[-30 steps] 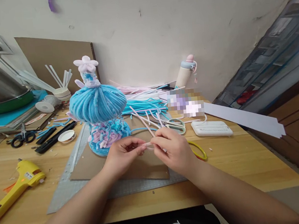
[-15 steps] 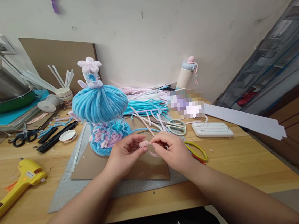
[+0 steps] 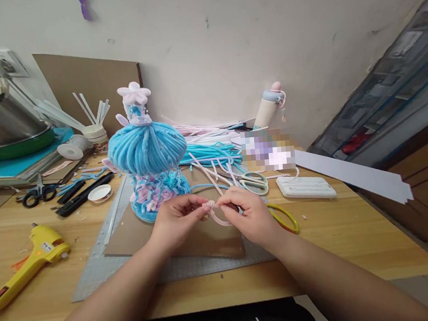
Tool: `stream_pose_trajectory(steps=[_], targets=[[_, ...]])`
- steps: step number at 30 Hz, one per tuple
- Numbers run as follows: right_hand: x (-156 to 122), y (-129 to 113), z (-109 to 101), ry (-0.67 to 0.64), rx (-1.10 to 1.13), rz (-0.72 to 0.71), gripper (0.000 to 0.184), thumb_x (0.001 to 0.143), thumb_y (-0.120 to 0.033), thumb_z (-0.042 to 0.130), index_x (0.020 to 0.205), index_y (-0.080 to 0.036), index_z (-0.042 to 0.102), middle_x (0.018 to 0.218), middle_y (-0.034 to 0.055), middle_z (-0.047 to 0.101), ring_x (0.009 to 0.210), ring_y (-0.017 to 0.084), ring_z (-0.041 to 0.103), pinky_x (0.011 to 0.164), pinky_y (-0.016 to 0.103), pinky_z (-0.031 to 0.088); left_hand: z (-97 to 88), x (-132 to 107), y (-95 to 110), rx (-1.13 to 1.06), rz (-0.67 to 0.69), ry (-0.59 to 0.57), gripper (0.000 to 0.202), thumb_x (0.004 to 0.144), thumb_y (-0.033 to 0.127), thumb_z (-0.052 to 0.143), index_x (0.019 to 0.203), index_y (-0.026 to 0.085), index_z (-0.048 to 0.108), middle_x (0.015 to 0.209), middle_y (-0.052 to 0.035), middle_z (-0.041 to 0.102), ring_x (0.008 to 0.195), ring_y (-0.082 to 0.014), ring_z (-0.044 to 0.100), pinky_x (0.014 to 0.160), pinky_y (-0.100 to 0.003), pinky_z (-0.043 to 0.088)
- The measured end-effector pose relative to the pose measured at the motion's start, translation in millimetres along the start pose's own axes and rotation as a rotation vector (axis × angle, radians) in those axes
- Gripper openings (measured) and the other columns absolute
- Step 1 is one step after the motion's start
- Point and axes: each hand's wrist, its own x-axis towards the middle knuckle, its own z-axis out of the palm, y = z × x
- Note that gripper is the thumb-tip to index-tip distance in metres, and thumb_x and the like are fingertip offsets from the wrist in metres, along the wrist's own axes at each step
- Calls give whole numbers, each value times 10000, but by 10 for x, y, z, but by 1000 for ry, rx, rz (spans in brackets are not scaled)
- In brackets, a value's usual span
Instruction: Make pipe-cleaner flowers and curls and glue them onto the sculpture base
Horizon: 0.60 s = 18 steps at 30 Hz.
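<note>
Between my hands is a pale pink pipe cleaner (image 3: 219, 221), coiled at one end and hanging in a loop below. My left hand (image 3: 176, 218) pinches the coiled end between thumb and fingertips. Close beside it, my right hand (image 3: 248, 210) is closed with its fingertips on the same pipe cleaner. Just behind my left hand stands a fluffy blue pipe-cleaner model (image 3: 147, 149) with a domed top, a pink flower on its tip and pink and blue curls round its base. Brown cardboard (image 3: 209, 241) lies under my hands on a grey cutting mat (image 3: 96, 270).
A yellow glue gun (image 3: 44, 250) lies at left, near black-handled scissors (image 3: 39, 193) and a black cutter (image 3: 84, 196). Pale-handled scissors (image 3: 253, 182), yellow-handled pliers or cutters (image 3: 286, 219) and a white power bank (image 3: 306, 187) lie at right. Blue pipe cleaners (image 3: 213, 153) are heaped behind.
My hands have drawn slightly closer, and the pink coil has turned between the fingertips. The loop below hangs more visibly. The whole view has shifted a little.
</note>
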Motion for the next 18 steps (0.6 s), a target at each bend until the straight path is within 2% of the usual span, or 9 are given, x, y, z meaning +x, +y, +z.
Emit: stream_pose_trajectory(steps=[4, 7, 13, 18], targets=[[10, -10, -5, 6, 61, 18, 151, 816, -113, 500, 758, -176, 624, 708, 11, 559, 667, 133, 515, 609, 261, 385, -1, 10, 15, -77, -13, 31, 152, 681, 261, 747, 777, 149, 712, 665, -13, 711, 575, -87, 614, 556, -172, 496], [4, -12, -7, 5, 27, -11, 154, 815, -108, 501, 751, -174, 625, 697, 5, 534, 645, 125, 494, 589, 255, 372, 0, 22, 18, -109, -40, 14, 163, 675, 268, 750, 775, 146, 706, 663, -12, 709, 571, -91, 619, 555, -179, 501], [-16, -7, -12, -12, -39, -45, 152, 830, -108, 494, 788, -181, 621, 708, -1, 508, 636, 120, 472, 582, 254, 360, -8, 10, 21, -34, -61, -80, 172, 691, 286, 733, 787, 148, 704, 668, -17, 704, 559, -99, 614, 556, -200, 508], [-23, 1, 8, 0, -45, -38, 149, 833, -112, 494, 790, -187, 615, 707, 0, 520, 642, 124, 474, 592, 260, 362, 14, 7, 9, 30, -33, -81, 187, 705, 304, 719, 786, 137, 693, 660, -25, 693, 558, -106, 607, 541, -207, 500]])
